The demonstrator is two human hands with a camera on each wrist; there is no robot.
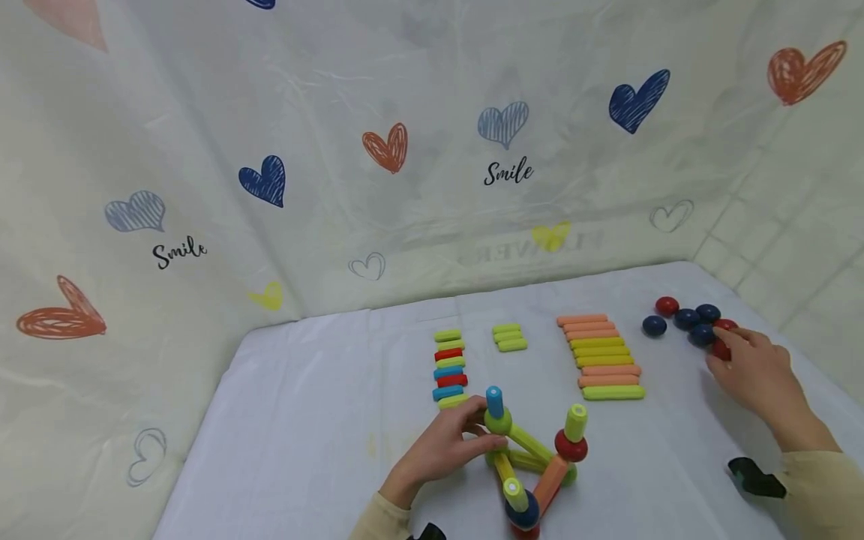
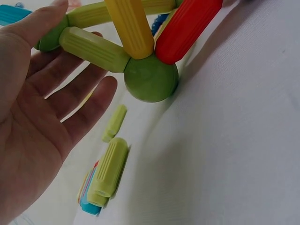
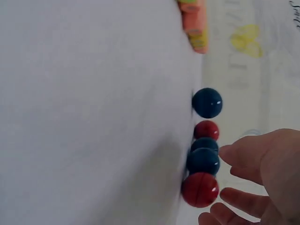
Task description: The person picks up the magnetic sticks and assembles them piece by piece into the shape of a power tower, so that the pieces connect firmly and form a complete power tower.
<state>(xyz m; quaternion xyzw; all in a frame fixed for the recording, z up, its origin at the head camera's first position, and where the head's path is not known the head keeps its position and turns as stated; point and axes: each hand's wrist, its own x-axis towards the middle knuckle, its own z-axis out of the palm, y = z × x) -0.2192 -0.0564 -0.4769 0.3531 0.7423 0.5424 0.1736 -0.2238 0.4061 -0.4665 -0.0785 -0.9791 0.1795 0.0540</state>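
R hand [image 1: 766,379] is nearer the ball cluster [image 1: 687,319]; red ball [image 1: 721,349] on desk [image 1: 304,420] right by its fingertips, fwd-left of palm. Sphere, no long axis. R fingers parted, no grip seen, contact unclear. L hand [image 1: 448,444] well apart, thumb + fingers pinching rod-and-ball frame [image 1: 551,480] at green ball [image 1: 498,422].

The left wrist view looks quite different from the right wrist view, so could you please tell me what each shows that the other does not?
Only the left wrist view shows the left hand holding the stick frame, with short sticks lying nearby. Only the right wrist view shows the right hand, its fingertips close to loose red balls and blue balls. Both share the white tabletop and some coloured sticks lying on it.
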